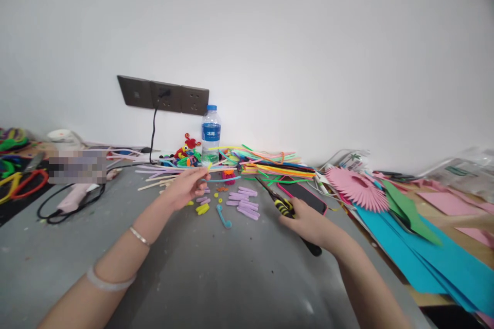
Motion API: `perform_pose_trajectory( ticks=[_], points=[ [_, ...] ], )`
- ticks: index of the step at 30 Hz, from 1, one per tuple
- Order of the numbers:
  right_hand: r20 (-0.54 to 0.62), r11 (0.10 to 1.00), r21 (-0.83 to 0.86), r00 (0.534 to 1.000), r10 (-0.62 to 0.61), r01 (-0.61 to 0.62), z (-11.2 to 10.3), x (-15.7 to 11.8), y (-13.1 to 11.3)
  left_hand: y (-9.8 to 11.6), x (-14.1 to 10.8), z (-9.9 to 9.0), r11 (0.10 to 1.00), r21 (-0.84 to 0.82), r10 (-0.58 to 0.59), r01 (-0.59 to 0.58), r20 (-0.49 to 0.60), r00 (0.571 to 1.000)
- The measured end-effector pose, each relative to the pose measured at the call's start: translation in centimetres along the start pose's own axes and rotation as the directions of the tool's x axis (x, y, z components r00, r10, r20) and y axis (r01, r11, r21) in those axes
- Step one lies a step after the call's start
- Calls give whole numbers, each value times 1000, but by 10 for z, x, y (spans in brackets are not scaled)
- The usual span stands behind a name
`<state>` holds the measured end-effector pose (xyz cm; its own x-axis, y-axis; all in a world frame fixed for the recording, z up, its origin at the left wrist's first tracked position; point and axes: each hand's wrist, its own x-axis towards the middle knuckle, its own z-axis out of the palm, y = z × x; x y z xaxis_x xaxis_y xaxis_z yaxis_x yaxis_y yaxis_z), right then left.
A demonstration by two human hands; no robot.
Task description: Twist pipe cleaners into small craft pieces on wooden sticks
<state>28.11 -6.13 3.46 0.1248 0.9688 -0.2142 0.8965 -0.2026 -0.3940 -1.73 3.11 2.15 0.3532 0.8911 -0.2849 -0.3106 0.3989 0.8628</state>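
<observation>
My left hand (187, 186) is raised over the back of the grey table, thumb and fingertips pinched round a short yellow pipe cleaner piece (209, 167). On the right, my right hand (306, 220) is wrapped round scissors (283, 206) with black and yellow handles; their dark blades point away, toward the pipe cleaner bundle. Between the hands lie folded lilac pipe cleaner pieces (247, 208), small yellow pieces (203, 208) and a blue piece (224, 217) with curled ends. Behind them sits a small red and pink fuzzy piece (229, 177).
A water bottle (211, 136) stands against the wall beside colourful fuzzy figures (187, 151). Pipe cleaner bundles (278, 168) lie at the back, near a phone (304, 196). At left are a pink corded tool (75, 198) and red-handled scissors (33, 185); at right, blue paper (417, 257).
</observation>
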Motion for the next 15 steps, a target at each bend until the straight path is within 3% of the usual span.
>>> perform_pose_trajectory(
  ticks=[3,5,8,10,13,15],
  points=[
    [-73,963,-248,993,92,-107,20,-9,18,-8,-3,3,998,52,44,-47,54,998],
    [-153,935,-324,983,98,-144,35,-11,22,-14,-2,3,987,122,94,-101,65,993],
    [-328,922,-349,944,49,-169,50,-11,20,-23,1,0,950,232,206,-211,45,978],
    [-470,944,-291,883,4,-159,52,-7,15,-27,4,-2,913,304,276,-273,35,961],
    [-577,992,-127,814,-66,-9,45,8,-4,-30,3,-3,860,407,321,-307,37,946],
    [-564,969,17,803,-193,245,41,22,-27,-30,0,-2,835,464,314,-296,42,949]
  ],
)
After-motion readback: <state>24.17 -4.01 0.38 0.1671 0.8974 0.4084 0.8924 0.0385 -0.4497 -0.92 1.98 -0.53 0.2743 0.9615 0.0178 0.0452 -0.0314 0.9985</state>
